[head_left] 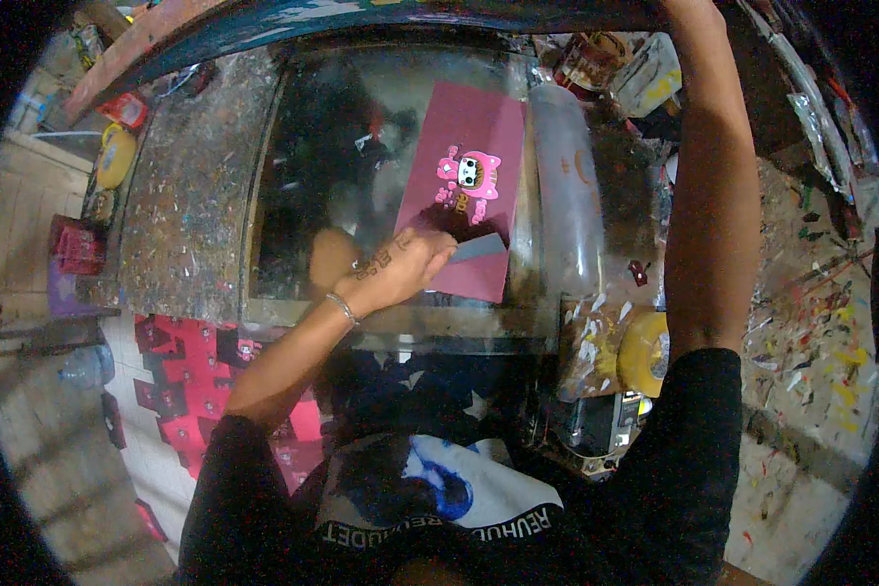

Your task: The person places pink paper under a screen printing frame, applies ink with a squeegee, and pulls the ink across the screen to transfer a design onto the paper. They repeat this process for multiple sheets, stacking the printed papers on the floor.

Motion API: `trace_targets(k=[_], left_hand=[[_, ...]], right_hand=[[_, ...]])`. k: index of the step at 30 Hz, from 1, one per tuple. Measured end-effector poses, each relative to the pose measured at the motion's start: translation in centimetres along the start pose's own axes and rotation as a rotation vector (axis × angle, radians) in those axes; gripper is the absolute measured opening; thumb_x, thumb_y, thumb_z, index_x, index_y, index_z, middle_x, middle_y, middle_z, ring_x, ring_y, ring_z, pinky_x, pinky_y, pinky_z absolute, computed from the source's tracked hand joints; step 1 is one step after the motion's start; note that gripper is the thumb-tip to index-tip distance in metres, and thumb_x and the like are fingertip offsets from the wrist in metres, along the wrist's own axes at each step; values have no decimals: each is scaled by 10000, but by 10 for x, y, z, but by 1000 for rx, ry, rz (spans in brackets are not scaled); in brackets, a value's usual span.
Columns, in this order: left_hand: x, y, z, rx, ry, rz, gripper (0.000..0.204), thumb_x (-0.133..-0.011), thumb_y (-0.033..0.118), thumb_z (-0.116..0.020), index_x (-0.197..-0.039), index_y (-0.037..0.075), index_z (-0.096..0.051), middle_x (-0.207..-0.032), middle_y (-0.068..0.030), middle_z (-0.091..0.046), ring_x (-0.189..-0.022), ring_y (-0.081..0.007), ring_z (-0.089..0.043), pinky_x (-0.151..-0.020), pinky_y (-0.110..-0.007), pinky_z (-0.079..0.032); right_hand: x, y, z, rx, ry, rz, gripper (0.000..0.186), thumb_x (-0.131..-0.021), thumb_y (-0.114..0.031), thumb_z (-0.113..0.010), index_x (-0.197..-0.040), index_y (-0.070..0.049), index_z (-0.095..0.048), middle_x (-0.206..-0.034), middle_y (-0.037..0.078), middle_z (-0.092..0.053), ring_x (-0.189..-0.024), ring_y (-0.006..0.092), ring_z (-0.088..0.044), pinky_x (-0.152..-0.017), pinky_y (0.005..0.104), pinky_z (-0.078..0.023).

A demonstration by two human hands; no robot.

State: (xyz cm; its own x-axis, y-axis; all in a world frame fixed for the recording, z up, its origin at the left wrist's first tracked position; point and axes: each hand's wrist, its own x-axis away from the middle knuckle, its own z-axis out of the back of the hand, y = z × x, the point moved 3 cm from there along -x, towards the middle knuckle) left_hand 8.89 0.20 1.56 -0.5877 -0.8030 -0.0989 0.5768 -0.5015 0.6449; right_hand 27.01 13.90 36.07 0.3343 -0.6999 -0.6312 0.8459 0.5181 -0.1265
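Note:
My left hand (405, 269) is closed, with a flat grey strip (479, 248) jutting out from its fingers over the lower part of a pink sheet (474, 112). I cannot make out exactly what the strip is. A cartoon figure (471, 174) in pink, white and brown is printed on the sheet, which lies on a dark glass-like panel (313, 166). My right arm stretches up to the top edge, where the wrist end of my right hand (691, 8) meets a raised, paint-stained printing frame (381, 21). The fingers there are hidden.
Right of the sheet lies a clear plastic-wrapped roll (568, 186). A yellow container (645, 352) sits near my right elbow, and a paint-smeared can (593, 61) at the back. Below left, several pink and black printed pieces (190, 376) are spread out. Another yellow container (117, 156) stands far left.

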Motion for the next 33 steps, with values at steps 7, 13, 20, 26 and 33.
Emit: trace_targets(k=[7,13,20,26,33], left_hand=[[-28,22,54,48,213,14,190,-876,240,-780,-840,54,-762,-860,-144,-714,-830,-340,-675,-777,-435,-541],[-61,38,112,-380,564,-201,132,-870,246,-781,-886,119,-810,-831,-127,-670,-867,-322,-635,-774,-439,-502],[-23,81,161,-400,512,-32,197,-938,264,-730,-989,81,-783,-854,-155,-738,-765,-335,-709,-716,-426,-553],[44,36,130,-34,486,239,234,-981,220,-708,-1014,-3,-772,-918,-141,-777,-798,-195,-737,-751,-335,-561],[47,42,189,165,659,323,359,-937,343,-762,-860,-7,-779,-666,-109,-687,-605,-101,-602,-578,-318,-472]], right_hand=[[-2,2,-5,-38,15,26,693,-953,-568,-631,-707,79,-666,-517,144,-508,-495,235,-492,-569,429,-448],[2,-9,-1,-44,-26,-6,695,-954,-565,-632,-702,83,-648,-520,151,-494,-493,226,-478,-559,428,-437],[-6,-1,-11,-62,-10,20,712,-966,-560,-617,-664,85,-592,-525,143,-476,-496,215,-458,-545,422,-414],[-15,1,-8,-38,-20,-10,703,-975,-534,-630,-640,79,-557,-520,116,-450,-507,182,-441,-543,419,-406],[-22,-2,4,51,-14,11,648,-986,-487,-618,-654,62,-532,-554,96,-448,-532,173,-437,-546,415,-403]])
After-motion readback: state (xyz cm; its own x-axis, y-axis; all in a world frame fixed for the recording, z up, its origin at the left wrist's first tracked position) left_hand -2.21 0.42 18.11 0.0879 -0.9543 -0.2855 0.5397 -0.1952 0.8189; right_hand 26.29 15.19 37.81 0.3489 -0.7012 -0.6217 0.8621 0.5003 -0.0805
